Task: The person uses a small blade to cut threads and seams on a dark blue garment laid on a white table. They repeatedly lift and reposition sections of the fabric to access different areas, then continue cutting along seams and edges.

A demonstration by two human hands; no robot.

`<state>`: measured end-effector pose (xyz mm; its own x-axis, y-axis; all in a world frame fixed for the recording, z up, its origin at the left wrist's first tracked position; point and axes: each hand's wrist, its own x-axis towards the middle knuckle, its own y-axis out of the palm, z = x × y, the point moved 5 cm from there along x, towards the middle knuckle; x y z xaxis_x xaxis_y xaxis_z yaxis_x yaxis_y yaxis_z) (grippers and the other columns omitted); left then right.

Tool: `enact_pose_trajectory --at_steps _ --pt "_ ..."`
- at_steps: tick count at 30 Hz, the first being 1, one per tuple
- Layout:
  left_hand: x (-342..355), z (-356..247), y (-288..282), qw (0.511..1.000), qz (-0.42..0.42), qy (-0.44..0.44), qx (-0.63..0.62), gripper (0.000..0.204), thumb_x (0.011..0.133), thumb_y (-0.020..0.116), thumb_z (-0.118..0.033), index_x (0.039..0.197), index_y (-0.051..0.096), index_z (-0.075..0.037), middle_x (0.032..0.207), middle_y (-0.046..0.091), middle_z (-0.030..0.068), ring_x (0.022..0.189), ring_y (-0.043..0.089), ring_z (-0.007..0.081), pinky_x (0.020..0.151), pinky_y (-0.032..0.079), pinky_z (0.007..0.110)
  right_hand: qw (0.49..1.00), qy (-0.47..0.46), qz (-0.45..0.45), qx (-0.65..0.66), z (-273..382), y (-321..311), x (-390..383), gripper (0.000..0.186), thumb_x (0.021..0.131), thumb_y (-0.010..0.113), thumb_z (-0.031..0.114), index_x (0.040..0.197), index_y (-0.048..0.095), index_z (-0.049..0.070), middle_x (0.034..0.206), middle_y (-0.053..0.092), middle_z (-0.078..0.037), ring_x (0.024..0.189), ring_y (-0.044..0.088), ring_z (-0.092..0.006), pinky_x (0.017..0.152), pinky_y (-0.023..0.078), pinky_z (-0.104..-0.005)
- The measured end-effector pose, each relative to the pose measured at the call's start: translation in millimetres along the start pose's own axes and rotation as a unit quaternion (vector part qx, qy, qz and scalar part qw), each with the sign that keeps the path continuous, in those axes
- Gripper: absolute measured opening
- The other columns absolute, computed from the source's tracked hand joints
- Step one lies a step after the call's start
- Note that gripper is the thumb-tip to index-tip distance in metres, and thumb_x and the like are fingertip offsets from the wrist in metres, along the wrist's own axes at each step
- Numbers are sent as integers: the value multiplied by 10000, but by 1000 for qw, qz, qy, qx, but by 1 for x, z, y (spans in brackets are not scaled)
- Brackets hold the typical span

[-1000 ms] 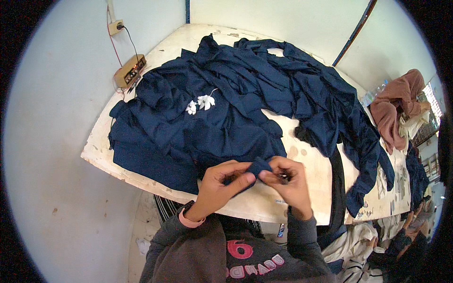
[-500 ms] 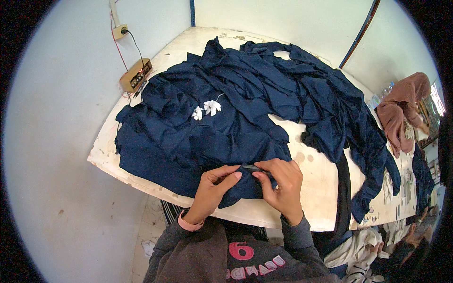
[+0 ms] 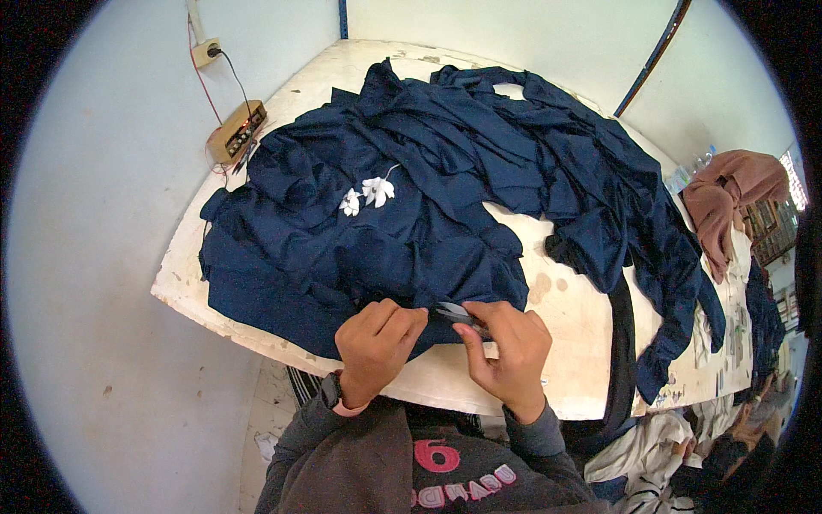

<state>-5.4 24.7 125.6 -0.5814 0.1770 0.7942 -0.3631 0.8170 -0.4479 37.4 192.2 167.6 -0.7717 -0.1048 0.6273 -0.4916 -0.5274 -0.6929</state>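
Observation:
Dark navy cloth [image 3: 282,265] lies in a large crumpled heap over the table. My left hand [image 3: 379,349] is closed at its near edge, fingers curled and pinching a bit of the fabric. Just to the right, my right hand [image 3: 505,349] grips small grey thread snips [image 3: 454,313] between thumb and fingers, their tips pointing left toward my left hand. A narrow gap separates the tips from my left fingers. Two white flower-shaped pieces [image 3: 377,192] with dark centres rest on the cloth further back.
The pale, stained table [image 3: 565,368] has its front edge close to me. A tan box with knobs [image 3: 237,133] stands at the back left, wired to a wall socket [image 3: 206,53]. A black strip [image 3: 622,351] hangs over the front edge. A person in a brown covering [image 3: 728,197] is at the right.
My left hand has turned over, its knuckles now facing up, and has drawn slightly left. The snips in my right hand now show more fully. The whole view has shifted a little.

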Motion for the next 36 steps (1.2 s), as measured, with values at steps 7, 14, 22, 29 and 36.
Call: enact_pose_trajectory --at_steps 7,14,22,29,36 --pt "-5 -9 0 996 26 82 -19 164 755 807 -104 859 681 -121 734 571 0 607 574 163 511 432 311 991 56 -28 118 -22 7 -4 260 780 816 127 1017 715 92 865 704 -38 658 609 -195 587 394 -326" --pt "-8 -11 4 997 72 27 -16 302 749 691 -62 1040 674 -137 957 689 -3 738 616 173 626 465 319 980 -4 -69 189 -46 -39 -20 180 727 748 185 846 752 50 600 558 -56 580 546 -202 592 404 -331" --pt "6 49 -87 986 -90 -86 113 370 705 650 -89 1064 736 -116 1168 754 34 928 654 258 851 475 359 867 -5 -493 -75 -112 -240 -101 203 811 731 208 896 724 23 724 576 -42 676 549 -173 666 440 -316" --pt "-18 81 -188 961 182 -202 -43 323 776 782 -337 987 766 -94 1023 748 76 989 695 238 976 459 382 779 55 -607 -149 -153 -334 -143 214 899 733 206 986 701 12 893 634 -36 791 573 -139 743 483 -294" --pt "83 146 -188 877 389 -277 -40 506 725 877 -355 1057 696 -18 1058 702 94 1070 647 218 923 508 376 922 291 -251 -53 -205 -270 -79 189 948 753 221 925 694 43 850 608 26 763 512 -75 668 382 -217"
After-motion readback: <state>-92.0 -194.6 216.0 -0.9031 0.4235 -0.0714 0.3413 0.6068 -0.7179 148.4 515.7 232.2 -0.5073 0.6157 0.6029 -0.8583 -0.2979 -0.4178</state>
